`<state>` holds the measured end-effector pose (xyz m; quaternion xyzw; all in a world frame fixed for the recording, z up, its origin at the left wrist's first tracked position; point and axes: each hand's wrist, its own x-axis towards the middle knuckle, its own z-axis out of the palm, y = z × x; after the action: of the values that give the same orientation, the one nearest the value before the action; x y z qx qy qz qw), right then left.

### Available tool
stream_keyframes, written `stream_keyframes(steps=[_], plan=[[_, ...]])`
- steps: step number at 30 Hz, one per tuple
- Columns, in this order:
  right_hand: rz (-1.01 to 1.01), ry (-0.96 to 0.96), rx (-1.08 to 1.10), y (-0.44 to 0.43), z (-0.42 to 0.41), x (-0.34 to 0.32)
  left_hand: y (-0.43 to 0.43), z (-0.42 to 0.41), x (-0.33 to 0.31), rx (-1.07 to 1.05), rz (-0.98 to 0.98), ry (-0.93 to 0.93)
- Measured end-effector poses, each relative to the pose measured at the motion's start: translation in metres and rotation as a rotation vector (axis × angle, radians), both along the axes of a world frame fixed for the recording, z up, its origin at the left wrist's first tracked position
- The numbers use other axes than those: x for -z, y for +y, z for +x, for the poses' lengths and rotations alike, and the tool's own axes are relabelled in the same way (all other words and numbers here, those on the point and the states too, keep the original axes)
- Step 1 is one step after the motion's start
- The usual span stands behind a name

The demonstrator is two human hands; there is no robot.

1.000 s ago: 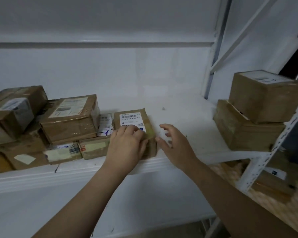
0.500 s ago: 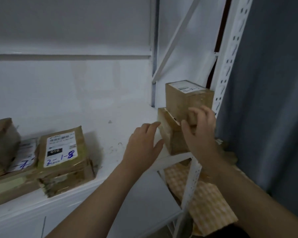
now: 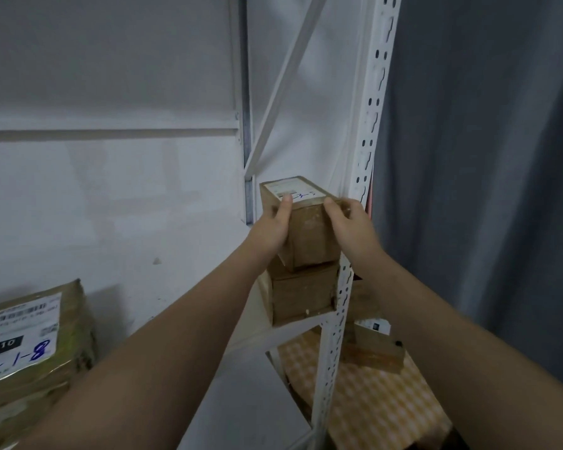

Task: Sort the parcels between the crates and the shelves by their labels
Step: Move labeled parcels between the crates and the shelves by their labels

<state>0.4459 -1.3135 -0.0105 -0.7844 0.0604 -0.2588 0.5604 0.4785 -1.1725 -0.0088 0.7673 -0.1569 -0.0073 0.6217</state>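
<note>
A small brown cardboard parcel (image 3: 307, 235) with a white label on top sits on a second brown parcel (image 3: 301, 295) at the right end of the white shelf (image 3: 176, 241). My left hand (image 3: 272, 227) grips its left side, thumb on the label edge. My right hand (image 3: 350, 227) grips its right side, fingers curled over the top corner. The upper parcel looks tilted toward me. A flat parcel (image 3: 30, 349) with a label reading 010 and blue handwriting lies at the shelf's lower left.
A white perforated upright (image 3: 359, 203) stands just right of the stacked parcels, with a diagonal brace behind. A grey curtain (image 3: 485, 190) hangs on the right. Below the shelf lie another brown parcel (image 3: 376, 349) and an orange checked cloth (image 3: 371, 404).
My view swung right from the left parcels to the shelf's right end. Both hands left the flat labelled parcel, reached across, and now grip the upper small parcel.
</note>
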Motion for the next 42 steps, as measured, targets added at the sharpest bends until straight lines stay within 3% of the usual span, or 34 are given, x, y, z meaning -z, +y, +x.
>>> stream_keyframes(steps=[3, 10, 16, 28, 32, 36, 40, 42], plan=[[0.059, -0.013, -0.003, 0.002, 0.003, 0.001, -0.007, -0.004, -0.001, -0.060, -0.060, 0.067], [0.307, -0.150, -0.179, 0.006, -0.013, 0.005, 0.015, -0.022, 0.008, 0.037, -0.272, -0.101], [0.222, -0.246, -0.326, 0.019, -0.042, 0.017, 0.044, -0.044, 0.017, 0.041, -0.295, -0.269], [0.152, -0.338, -0.411, 0.051, -0.065, 0.020, 0.082, -0.074, 0.023, 0.047, -0.343, -0.334], [0.004, -0.274, -0.433, 0.074, -0.066, 0.025, 0.103, -0.092, 0.026, -0.104, -0.240, -0.377], [-0.066, -0.254, -0.684, 0.124, -0.068, 0.028, 0.145, -0.114, 0.034, -0.259, -0.043, -0.452], [0.088, -0.281, -0.722, 0.184, -0.066, 0.036, 0.208, -0.134, 0.034, -0.298, 0.054, -0.488], [0.152, -0.301, -0.729, 0.213, -0.066, 0.040, 0.238, -0.144, 0.031, -0.383, 0.200, -0.589]])
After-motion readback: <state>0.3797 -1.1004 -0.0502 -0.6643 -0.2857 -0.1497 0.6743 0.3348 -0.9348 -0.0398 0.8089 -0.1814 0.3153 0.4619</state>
